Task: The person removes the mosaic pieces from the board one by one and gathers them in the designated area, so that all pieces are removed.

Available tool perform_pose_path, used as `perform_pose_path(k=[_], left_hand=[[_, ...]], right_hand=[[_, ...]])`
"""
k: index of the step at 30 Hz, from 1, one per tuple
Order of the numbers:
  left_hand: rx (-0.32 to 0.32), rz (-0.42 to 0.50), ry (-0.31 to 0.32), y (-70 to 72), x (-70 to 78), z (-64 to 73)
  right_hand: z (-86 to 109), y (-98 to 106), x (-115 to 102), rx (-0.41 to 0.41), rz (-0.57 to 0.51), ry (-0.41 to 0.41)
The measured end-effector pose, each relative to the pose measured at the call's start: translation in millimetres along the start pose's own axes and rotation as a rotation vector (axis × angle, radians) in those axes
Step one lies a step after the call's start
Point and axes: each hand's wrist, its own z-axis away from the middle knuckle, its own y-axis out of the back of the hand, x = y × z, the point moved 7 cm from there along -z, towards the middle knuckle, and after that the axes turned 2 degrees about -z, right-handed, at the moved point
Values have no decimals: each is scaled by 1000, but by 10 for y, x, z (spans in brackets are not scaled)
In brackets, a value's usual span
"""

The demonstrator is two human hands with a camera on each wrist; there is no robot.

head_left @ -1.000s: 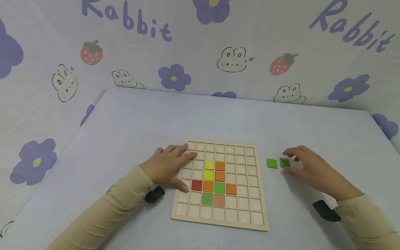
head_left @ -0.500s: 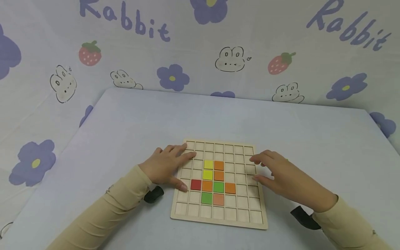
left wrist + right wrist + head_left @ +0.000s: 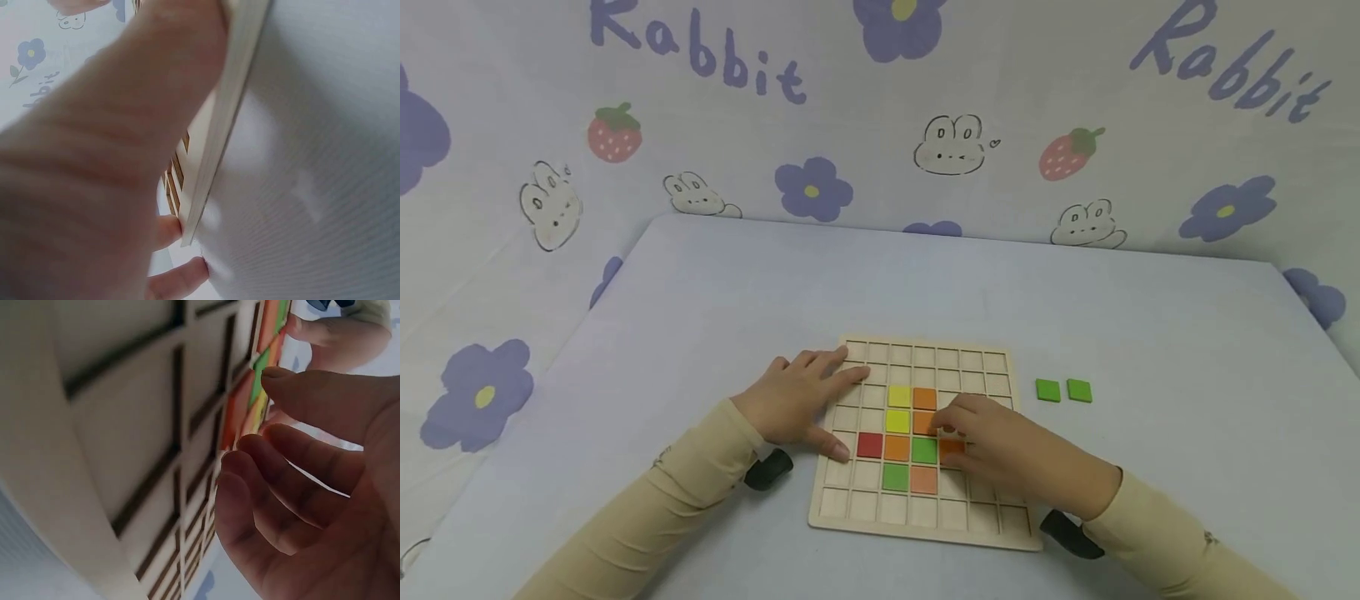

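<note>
A wooden grid board [image 3: 925,533] lies on the table with several colored square tiles in its cells. These include a red tile [image 3: 870,445], a yellow tile [image 3: 898,396], a green tile [image 3: 924,451] and a salmon tile [image 3: 923,480]. My left hand [image 3: 793,398] rests with spread fingers on the board's left edge. Over the board's right half, my right hand [image 3: 1015,450] has bent fingers and a separate thumb beside an orange tile [image 3: 951,447], partly covered by the hand in the head view. Nothing shows between thumb and fingers in the right wrist view.
Two loose green tiles lie right of the board, a nearer one [image 3: 1048,390] and one farther right [image 3: 1079,391]. A pale cloth covers the table [image 3: 737,283]. Behind it hangs a curtain [image 3: 865,100] printed with rabbits, flowers and strawberries.
My right hand has moved left from beside the loose green tiles to above the colored tiles on the board. The green tiles stay where they were. My left hand stays on the board's edge.
</note>
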Motion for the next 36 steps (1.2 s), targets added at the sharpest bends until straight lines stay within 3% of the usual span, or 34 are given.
perform_pose_path(k=[18,28,36], left_hand=[[-1,-19,7,-16,-19,-8],[8,-23,-3,-3,-20,-7],[-1,-13,5,6,-10,-2]], right_hand=[[-18,-94,-39,26,73,-67],[-28,-102,-12,31,36,-82],[-5,-74,-52,70,39,-11]])
